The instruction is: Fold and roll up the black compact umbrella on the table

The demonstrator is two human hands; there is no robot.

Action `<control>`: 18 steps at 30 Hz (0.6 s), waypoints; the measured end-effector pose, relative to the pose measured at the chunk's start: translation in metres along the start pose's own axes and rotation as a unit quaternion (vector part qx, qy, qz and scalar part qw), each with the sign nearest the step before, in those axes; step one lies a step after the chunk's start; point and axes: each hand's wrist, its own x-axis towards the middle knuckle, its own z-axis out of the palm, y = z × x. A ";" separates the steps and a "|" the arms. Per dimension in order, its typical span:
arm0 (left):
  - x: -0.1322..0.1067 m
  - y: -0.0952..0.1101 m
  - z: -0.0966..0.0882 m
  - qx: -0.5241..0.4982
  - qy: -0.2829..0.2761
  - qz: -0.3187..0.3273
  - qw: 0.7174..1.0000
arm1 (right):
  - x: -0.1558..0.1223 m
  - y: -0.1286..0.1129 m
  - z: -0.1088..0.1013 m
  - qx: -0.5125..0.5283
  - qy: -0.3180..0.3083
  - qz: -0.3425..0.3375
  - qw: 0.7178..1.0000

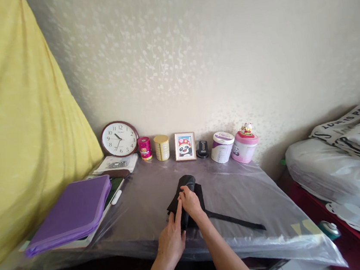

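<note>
A dark bundle of black fabric, partly rolled and folded, lies near the middle of the table; its exact kind is unclear. One pointed flap sticks out to its left, and a long black strap trails away to the right. My right hand presses its curled fingers round the upper part of the roll. Lower down, my left hand grips the near left side, index finger stretched along it and thumb by the near end. Both hands meet over the fabric and hide much of it.
The table has a clear plastic cover. A purple folder lies at left. Along the wall stand a clock, tins, a picture frame and tubs. White plastic bags are piled at right.
</note>
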 end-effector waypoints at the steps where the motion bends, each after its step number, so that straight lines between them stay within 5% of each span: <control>1: 0.000 0.000 0.000 0.012 -0.001 0.002 1.000 | 0.000 0.002 0.000 0.020 -0.007 -0.007 1.000; 5: 0.000 0.000 0.003 0.036 -0.014 -0.006 0.999 | 0.000 0.020 0.003 0.166 0.004 -0.047 0.985; 8: 0.001 0.001 0.005 0.038 -0.024 -0.015 0.999 | -0.003 0.041 0.008 0.156 0.178 -0.073 0.969; 10: 0.001 0.003 0.005 0.040 -0.026 -0.019 0.999 | -0.004 0.050 0.013 0.107 0.239 -0.069 0.963; 18: 0.002 0.016 0.007 0.093 -0.055 -0.012 0.994 | -0.001 0.013 0.023 -0.152 0.083 0.083 0.981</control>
